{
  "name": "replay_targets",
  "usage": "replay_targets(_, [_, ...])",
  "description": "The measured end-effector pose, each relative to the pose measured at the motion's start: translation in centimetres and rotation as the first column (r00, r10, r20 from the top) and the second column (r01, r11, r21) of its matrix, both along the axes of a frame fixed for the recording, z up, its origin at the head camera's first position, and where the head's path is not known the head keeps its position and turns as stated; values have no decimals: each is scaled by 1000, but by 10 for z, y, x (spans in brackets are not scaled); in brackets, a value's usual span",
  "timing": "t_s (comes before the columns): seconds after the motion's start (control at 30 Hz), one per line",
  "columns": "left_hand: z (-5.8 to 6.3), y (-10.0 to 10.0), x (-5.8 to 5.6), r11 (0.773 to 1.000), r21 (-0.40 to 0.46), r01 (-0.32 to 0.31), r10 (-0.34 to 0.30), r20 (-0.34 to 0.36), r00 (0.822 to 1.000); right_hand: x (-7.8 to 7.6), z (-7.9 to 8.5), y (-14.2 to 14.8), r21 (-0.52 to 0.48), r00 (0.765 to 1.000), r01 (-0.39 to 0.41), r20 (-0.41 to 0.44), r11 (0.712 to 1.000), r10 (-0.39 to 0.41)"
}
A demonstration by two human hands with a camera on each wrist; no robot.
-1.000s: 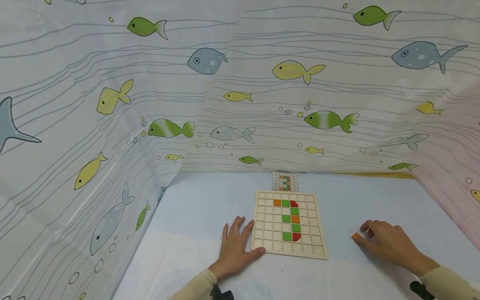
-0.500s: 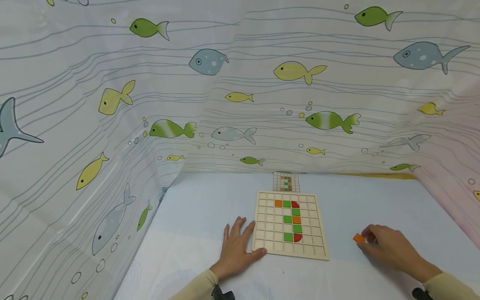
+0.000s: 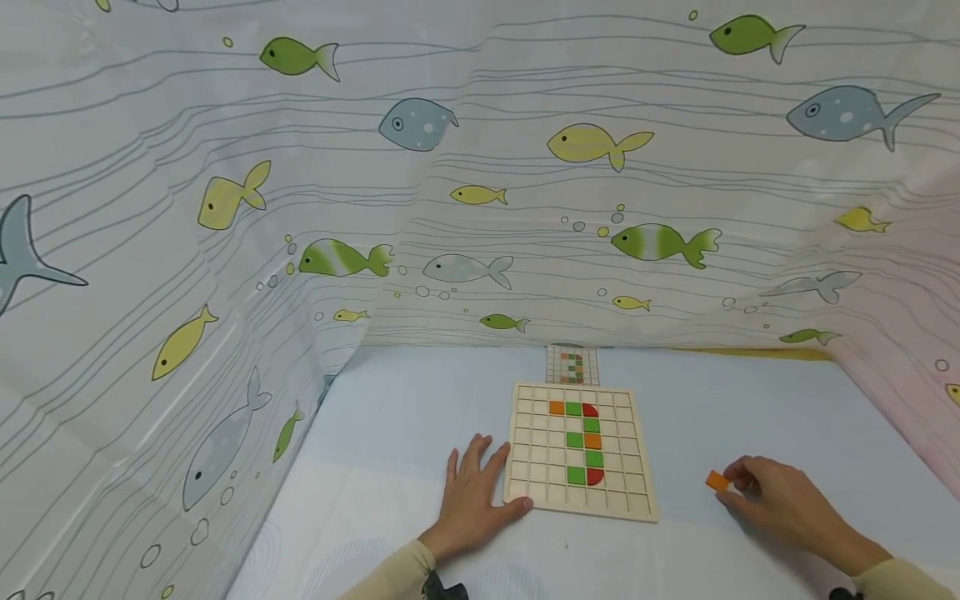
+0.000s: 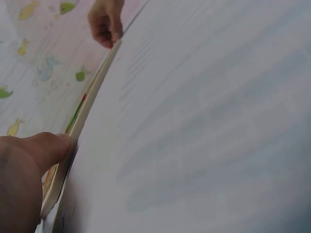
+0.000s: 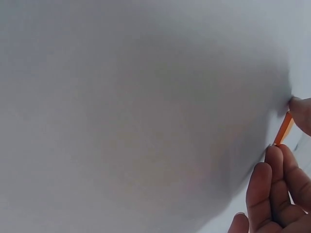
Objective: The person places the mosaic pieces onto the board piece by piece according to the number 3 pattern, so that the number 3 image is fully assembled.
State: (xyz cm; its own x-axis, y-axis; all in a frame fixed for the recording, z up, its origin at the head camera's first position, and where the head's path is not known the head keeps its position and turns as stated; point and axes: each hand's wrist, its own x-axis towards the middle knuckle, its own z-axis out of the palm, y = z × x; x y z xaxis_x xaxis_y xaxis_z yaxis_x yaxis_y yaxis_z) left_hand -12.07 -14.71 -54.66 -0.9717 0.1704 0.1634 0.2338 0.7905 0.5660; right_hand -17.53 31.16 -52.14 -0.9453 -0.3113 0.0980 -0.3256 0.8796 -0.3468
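A wooden grid board (image 3: 540, 477) lies flat on the table, set with green, orange and red tiles in a shape like a 3. My left hand (image 3: 472, 502) rests at its left side, fingers spread along the edge and thumb at the near left corner. In the left wrist view that thumb (image 4: 51, 149) presses on the board's rim (image 4: 92, 99). Right of the board, my right hand (image 3: 783, 507) pinches a flat orange square tile (image 3: 717, 481). Seen from the right wrist, the orange tile (image 5: 284, 128) stands edge-on between thumb and fingertips, close over the table.
Behind the board lies a small pattern card (image 3: 553, 367) showing a similar coloured figure on a grid. The pale blue and white tabletop (image 3: 405, 417) extends to both sides. A fish-print curtain (image 3: 525, 242) closes off the back and sides.
My right hand has drawn slightly down and right with the orange tile, and more of the tile's face shows. The left hand and board keep their places.
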Motion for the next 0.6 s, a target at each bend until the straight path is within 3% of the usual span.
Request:
replay_targets(0.33, [0,1,-1,1000,-12,-2,2,16,1000,1,-3,3,-25,1000,5,-12,1000,-5])
replay_targets(0.6, [-6,-1,-1,1000,3,3,-3,-15,1000,0,-13,5,-11,991,-53,-124,999,52])
